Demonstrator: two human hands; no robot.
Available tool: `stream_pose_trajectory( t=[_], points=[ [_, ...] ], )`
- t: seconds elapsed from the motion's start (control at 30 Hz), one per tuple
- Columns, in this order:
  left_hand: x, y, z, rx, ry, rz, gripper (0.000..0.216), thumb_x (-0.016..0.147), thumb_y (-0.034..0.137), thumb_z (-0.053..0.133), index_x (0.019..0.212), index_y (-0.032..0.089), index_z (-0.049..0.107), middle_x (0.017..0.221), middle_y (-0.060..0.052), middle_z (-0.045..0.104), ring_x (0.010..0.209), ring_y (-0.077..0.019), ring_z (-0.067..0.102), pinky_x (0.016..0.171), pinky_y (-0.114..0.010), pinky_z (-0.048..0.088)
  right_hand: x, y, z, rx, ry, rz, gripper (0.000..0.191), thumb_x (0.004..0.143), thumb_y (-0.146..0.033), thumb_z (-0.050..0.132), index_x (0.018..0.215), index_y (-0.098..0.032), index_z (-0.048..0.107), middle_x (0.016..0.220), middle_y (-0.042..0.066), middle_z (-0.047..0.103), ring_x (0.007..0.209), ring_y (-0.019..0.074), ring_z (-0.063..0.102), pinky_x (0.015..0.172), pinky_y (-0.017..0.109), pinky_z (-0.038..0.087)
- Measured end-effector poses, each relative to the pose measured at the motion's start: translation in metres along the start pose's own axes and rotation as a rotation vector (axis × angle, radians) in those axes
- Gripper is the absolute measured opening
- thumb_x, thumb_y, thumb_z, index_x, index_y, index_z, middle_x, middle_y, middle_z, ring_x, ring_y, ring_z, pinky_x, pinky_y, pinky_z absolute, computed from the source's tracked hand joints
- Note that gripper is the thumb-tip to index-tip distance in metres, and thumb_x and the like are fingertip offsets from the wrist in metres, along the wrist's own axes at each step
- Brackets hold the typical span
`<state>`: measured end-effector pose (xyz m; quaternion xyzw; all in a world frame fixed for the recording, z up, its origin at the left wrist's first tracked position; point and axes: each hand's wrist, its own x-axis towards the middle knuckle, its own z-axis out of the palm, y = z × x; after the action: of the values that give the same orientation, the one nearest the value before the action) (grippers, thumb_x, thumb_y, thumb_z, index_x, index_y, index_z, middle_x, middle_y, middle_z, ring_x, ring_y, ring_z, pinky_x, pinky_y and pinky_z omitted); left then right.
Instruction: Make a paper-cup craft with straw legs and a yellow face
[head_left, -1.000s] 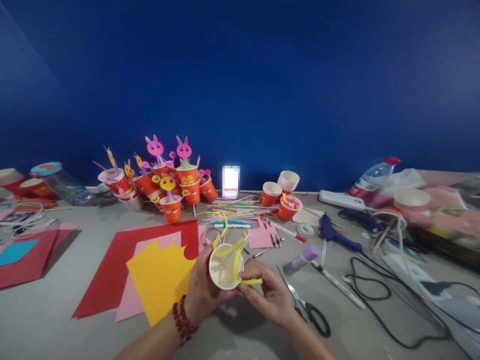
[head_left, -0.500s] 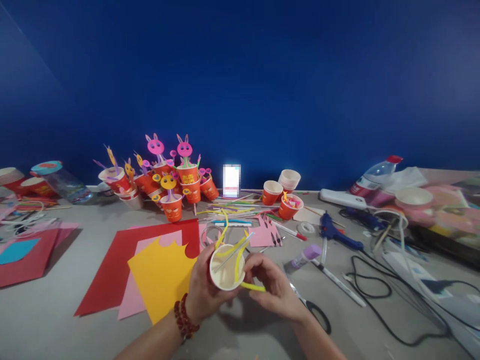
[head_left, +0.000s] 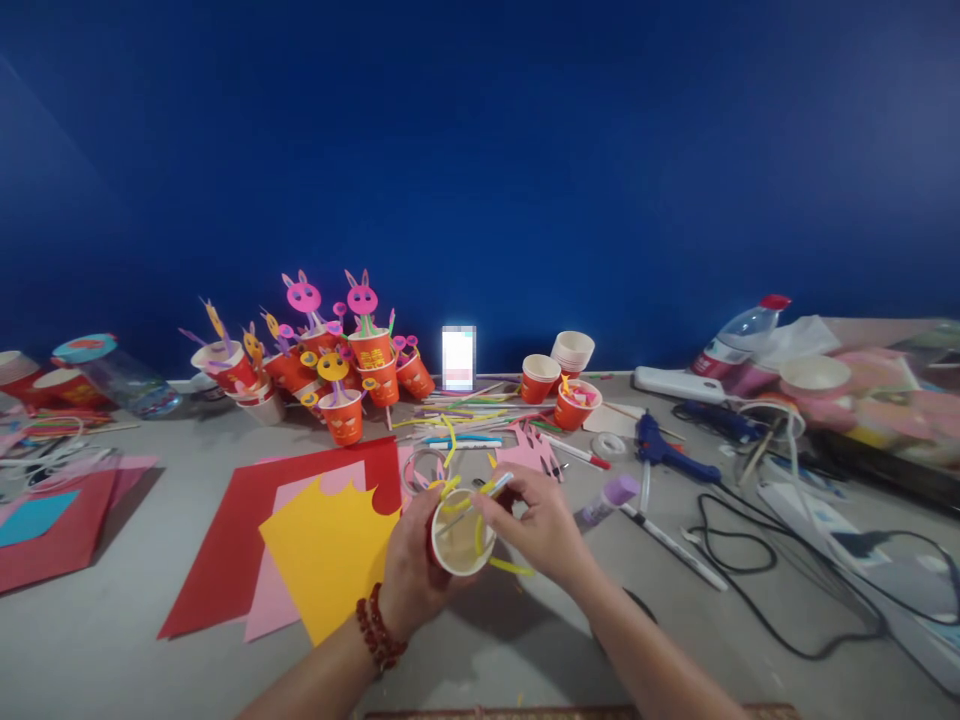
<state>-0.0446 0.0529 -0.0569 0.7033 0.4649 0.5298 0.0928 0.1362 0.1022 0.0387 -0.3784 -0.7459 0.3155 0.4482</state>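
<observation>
My left hand [head_left: 416, 560] is wrapped round a red paper cup [head_left: 459, 572], its open mouth tilted toward me. Yellow pipe cleaners [head_left: 511, 568] pass through the cup's side, with bent ends inside and loose ends sticking out. A thin pale grey stick [head_left: 455, 519] slants across the mouth. My right hand [head_left: 536, 525] is closed at the rim, thumb and fingers pinching the upper part of this stick; its fingertips partly hide the far rim.
Yellow paper [head_left: 330, 560] lies over pink and red sheets at left. Decorated cups [head_left: 343, 415] stand behind. A purple-capped glue stick [head_left: 609, 498], a marker [head_left: 675, 545], a blue glue gun [head_left: 675, 452] and black cables [head_left: 776, 610] lie at right.
My right hand has moved up from the cup's right side to its upper rim and closed on the stick. My left hand keeps holding the cup, which has shifted slightly right.
</observation>
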Motion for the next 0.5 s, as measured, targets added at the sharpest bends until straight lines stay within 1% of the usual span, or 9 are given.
stream_pose_trajectory(
  t=[0.1, 0.2, 0.27, 0.4, 0.47, 0.5],
  points=[
    [0.003, 0.003, 0.0, 0.001, -0.011, -0.033, 0.081, 0.072, 0.04, 0.079, 0.141, 0.022, 0.04, 0.126, -0.016, 0.064, 0.113, -0.0359, 0.066, 0.092, -0.051, 0.056, -0.001, -0.005, 0.004, -0.143, 0.075, -0.143, 0.035, 0.091, -0.029, 0.058, 0.058, -0.022, 0.046, 0.057, -0.002, 0.046, 0.053, 0.013, 0.044, 0.051, 0.025, 0.036],
    [0.006, 0.006, 0.001, -0.031, -0.034, -0.092, 0.076, 0.075, 0.04, 0.076, 0.14, 0.02, 0.041, 0.126, -0.015, 0.064, 0.114, -0.0344, 0.066, 0.093, -0.05, 0.056, -0.001, -0.007, 0.008, -0.214, 0.107, -0.202, 0.038, 0.09, -0.025, 0.057, 0.055, -0.022, 0.041, 0.055, -0.003, 0.043, 0.052, 0.0125, 0.041, 0.051, 0.026, 0.032],
    [0.007, 0.008, 0.001, -0.061, -0.037, -0.104, 0.074, 0.076, 0.04, 0.075, 0.139, 0.021, 0.041, 0.126, -0.014, 0.065, 0.113, -0.0332, 0.066, 0.093, -0.049, 0.057, 0.0, -0.006, 0.009, -0.209, 0.085, -0.169, 0.036, 0.089, -0.026, 0.057, 0.056, -0.021, 0.044, 0.055, -0.003, 0.045, 0.051, 0.0116, 0.041, 0.051, 0.025, 0.032],
    [0.006, 0.007, 0.002, -0.089, -0.008, -0.074, 0.076, 0.075, 0.041, 0.076, 0.139, 0.022, 0.041, 0.127, -0.014, 0.064, 0.114, -0.0335, 0.066, 0.093, -0.049, 0.057, 0.002, 0.001, 0.006, -0.127, -0.074, -0.014, 0.034, 0.089, -0.033, 0.061, 0.059, -0.018, 0.054, 0.055, -0.002, 0.053, 0.05, 0.0111, 0.047, 0.047, 0.022, 0.034],
    [0.006, 0.005, 0.002, -0.085, -0.012, -0.073, 0.077, 0.074, 0.041, 0.077, 0.14, 0.023, 0.041, 0.127, -0.015, 0.064, 0.115, -0.0339, 0.066, 0.094, -0.049, 0.056, 0.001, 0.003, 0.006, -0.143, -0.102, 0.007, 0.035, 0.088, -0.034, 0.062, 0.058, -0.017, 0.056, 0.056, 0.0, 0.057, 0.051, 0.0117, 0.05, 0.048, 0.022, 0.034],
    [0.006, 0.005, 0.002, -0.08, -0.02, -0.072, 0.077, 0.075, 0.042, 0.077, 0.14, 0.023, 0.041, 0.127, -0.014, 0.064, 0.114, -0.0341, 0.066, 0.094, -0.049, 0.056, 0.001, 0.003, 0.007, -0.166, -0.097, -0.013, 0.035, 0.089, -0.033, 0.061, 0.057, -0.017, 0.056, 0.057, 0.001, 0.058, 0.052, 0.0121, 0.051, 0.05, 0.022, 0.035]
  ],
)
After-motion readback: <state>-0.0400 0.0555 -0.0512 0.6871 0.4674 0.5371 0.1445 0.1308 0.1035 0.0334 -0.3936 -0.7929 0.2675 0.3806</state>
